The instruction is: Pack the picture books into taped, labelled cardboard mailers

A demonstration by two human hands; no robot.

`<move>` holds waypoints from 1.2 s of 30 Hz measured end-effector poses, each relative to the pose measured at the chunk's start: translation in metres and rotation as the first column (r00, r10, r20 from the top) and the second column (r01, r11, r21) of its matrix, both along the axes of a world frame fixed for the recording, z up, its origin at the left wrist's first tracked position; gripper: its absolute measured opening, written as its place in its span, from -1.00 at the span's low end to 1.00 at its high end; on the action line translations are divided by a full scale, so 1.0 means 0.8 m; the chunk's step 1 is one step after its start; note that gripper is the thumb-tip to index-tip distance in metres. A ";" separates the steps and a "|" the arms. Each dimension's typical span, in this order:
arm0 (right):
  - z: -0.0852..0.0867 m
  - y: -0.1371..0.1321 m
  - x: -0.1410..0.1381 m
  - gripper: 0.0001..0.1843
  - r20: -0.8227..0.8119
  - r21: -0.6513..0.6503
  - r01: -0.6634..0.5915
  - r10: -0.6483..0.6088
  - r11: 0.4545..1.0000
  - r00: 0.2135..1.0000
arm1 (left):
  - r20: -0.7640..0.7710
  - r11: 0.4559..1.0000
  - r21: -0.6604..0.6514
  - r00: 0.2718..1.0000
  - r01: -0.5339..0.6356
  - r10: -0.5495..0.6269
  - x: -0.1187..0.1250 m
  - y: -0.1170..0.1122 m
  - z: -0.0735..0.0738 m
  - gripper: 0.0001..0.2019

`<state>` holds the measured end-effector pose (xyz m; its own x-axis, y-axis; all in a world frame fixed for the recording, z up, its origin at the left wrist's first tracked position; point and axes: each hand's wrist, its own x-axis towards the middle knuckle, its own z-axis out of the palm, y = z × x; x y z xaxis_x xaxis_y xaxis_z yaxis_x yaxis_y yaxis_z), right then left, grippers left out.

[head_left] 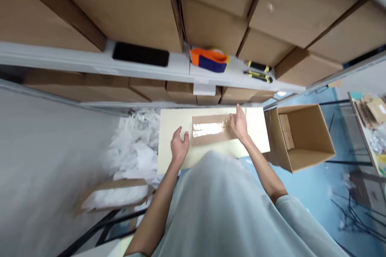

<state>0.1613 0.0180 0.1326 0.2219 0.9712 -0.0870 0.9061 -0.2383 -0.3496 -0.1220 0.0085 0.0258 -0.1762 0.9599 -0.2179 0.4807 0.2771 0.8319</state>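
Pale shelving [178,66], cream tabletop [167,154], blue floor [316,192], cluttered table [364,134] at right.

Glare whitens the tape [208,129] on the cardboard box [208,141]; cartons [147,87] under the shelf [178,66] look dim; the view's edges stretch and blur.

A flat black object [140,54], an orange-and-purple item [209,60] and two yellow-and-black cutters [259,66] lie along the front edge of the shelf [178,66], the cutters toward its right end; cartons [213,24] stand behind.
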 end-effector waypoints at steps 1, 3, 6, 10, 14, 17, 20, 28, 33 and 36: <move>-0.021 -0.027 -0.001 -0.24 -0.042 -0.083 0.055 -0.058 0.995 0.997 | 0.021 0.998 -0.061 1.000 0.010 -0.008 0.003 -0.013 -0.006 -0.49; -0.057 -0.062 -0.004 -0.21 -0.091 -0.198 0.151 -0.172 0.969 0.981 | 0.034 0.988 -0.142 0.998 0.063 -0.059 0.020 -0.029 -0.007 -0.48; -0.088 -0.075 -0.005 -0.09 -0.115 -0.286 0.272 -0.315 0.919 0.942 | -0.082 0.969 -0.212 0.985 0.130 -0.150 0.054 -0.028 0.004 -0.40; -0.103 -0.071 0.013 -0.24 -0.232 -0.345 0.252 -0.342 0.904 0.910 | -0.254 0.929 -0.348 0.941 0.129 -0.226 0.073 -0.005 0.010 -0.23; -0.110 -0.074 0.027 -0.39 -0.365 -0.286 0.180 -0.281 0.941 0.888 | -0.291 0.913 -0.355 0.904 0.201 -0.312 0.064 0.009 0.004 -0.39; -0.108 -0.076 0.030 -0.40 -0.387 -0.284 0.182 -0.286 0.941 0.876 | -0.244 0.906 -0.334 0.905 0.259 -0.349 0.052 0.013 0.001 -0.50; -0.098 -0.083 0.034 -0.40 -0.427 -0.290 0.175 -0.290 0.941 0.856 | -0.164 0.903 -0.292 0.913 0.316 -0.373 0.038 0.010 0.001 -0.58; -0.116 -0.136 0.077 -0.42 -0.397 0.044 0.217 -0.182 0.975 0.899 | -0.025 0.915 0.065 0.918 0.397 -0.397 0.028 -0.023 -0.027 -0.63; -0.172 -0.168 0.082 -0.59 -0.463 -0.089 0.215 -0.232 0.972 0.855 | -0.050 0.951 -0.049 0.951 0.304 -0.307 0.038 -0.044 -0.062 -0.75; -0.198 -0.184 0.085 -0.67 -0.508 -0.097 0.178 -0.202 0.979 0.837 | -0.065 0.961 -0.120 0.964 0.248 -0.257 0.040 -0.061 -0.078 -0.71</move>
